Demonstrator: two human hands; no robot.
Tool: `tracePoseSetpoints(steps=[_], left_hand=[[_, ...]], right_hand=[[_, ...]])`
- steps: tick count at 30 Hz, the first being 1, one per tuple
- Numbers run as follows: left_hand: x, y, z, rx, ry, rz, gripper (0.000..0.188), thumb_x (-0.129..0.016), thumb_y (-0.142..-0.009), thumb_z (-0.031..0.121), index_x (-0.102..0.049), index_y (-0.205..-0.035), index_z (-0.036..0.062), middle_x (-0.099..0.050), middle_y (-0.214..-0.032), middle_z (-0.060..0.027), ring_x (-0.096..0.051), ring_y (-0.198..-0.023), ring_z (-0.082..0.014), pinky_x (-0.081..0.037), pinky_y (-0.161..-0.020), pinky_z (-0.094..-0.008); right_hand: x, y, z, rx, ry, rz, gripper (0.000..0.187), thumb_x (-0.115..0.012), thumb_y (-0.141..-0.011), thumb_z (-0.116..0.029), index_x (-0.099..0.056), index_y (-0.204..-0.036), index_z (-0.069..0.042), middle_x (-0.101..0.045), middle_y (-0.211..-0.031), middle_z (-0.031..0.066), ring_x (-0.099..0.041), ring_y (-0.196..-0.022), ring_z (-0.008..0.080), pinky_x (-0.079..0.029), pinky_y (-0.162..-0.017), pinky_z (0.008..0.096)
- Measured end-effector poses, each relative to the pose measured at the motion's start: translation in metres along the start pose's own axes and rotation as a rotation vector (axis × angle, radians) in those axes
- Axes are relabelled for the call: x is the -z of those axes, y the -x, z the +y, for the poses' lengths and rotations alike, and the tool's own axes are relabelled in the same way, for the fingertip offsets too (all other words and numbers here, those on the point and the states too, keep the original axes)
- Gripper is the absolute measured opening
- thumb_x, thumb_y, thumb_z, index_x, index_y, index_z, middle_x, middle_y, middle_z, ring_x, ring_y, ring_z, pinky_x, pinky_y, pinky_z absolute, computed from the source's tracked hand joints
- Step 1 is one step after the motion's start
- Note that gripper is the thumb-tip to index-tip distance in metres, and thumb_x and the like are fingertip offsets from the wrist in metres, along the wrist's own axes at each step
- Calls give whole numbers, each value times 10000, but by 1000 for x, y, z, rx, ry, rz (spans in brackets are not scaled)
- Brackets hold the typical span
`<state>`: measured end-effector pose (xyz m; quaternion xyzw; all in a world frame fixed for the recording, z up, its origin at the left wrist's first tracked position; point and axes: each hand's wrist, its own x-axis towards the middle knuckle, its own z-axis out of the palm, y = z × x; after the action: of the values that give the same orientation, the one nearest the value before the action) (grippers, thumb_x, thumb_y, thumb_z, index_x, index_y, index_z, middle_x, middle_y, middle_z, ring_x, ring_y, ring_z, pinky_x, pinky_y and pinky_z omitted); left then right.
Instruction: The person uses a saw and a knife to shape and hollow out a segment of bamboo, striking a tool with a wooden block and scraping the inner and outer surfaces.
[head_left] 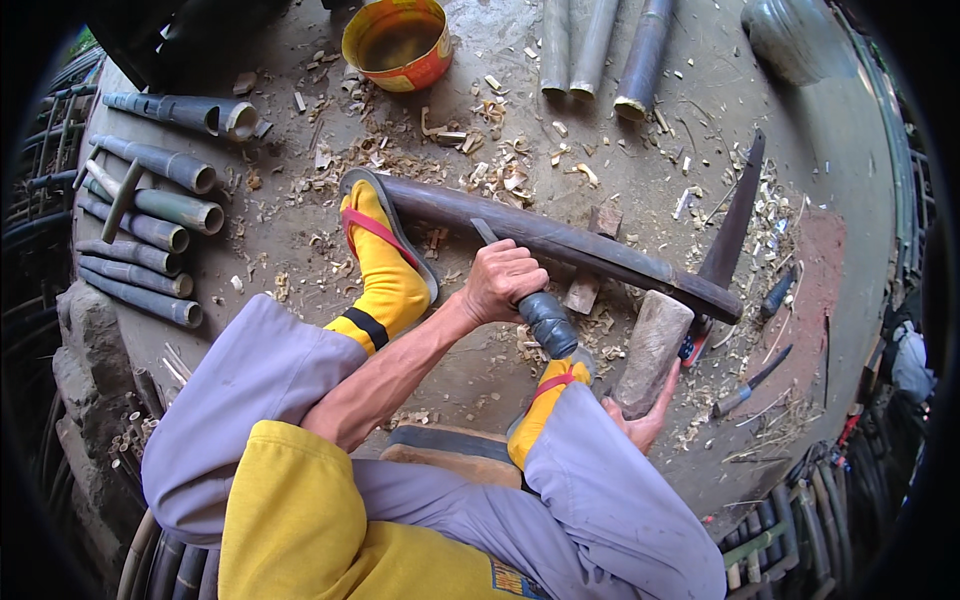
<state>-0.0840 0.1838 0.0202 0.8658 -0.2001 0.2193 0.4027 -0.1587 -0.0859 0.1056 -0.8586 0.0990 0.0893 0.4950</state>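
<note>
My left hand (pixel 503 283) is wrapped round a chisel, whose black-bound handle (pixel 549 322) sticks out toward me. The flat chisel blade (pixel 484 230) shows beyond my fist, close to a dark bamboo pole (pixel 570 236). That pole lies slantwise across the ground in front of me, its far-left end beside my left foot (pixel 385 265) in a yellow sock and sandal. A small wooden support (pixel 588 280) sits under it. My right hand (pixel 640 424) grips the lower end of a thick, pale wooden block (pixel 655 345); part of the hand is hidden behind the block and my knee.
Cut bamboo tubes (pixel 150 215) lie at the left, more (pixel 590 50) at the far side. A red-yellow bucket (pixel 398 45) holds liquid. At the right are a knife (pixel 752 382), a dark curved blade (pixel 735 215) and a jar (pixel 795 38). Shavings (pixel 510 180) litter the ground.
</note>
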Motion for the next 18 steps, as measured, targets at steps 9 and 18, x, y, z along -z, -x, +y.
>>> tracePoseSetpoints(steps=[9, 18], left_hand=[[1, -2, 0, 6, 14, 3, 282, -676, -648, 82, -406, -572, 115, -397, -517, -14, -419, -458, -190, -317, -453, -324], [-3, -6, -4, 12, 12, -37, 236, -696, -580, 173, -471, -635, 129, -439, -536, -8, -478, -483, -188, -340, -460, -321]], right_hand=[[0, -1, 1, 19, 55, -28, 1058, -700, -565, -94, -145, -1464, -30, -330, -1397, 225, -356, -1281, 307, -277, -1069, 375], [8, -9, -16, 66, -36, -37, 1062, -707, -565, -127, -146, -1461, -20, -330, -1388, 213, -358, -1271, 295, -286, -1057, 377]])
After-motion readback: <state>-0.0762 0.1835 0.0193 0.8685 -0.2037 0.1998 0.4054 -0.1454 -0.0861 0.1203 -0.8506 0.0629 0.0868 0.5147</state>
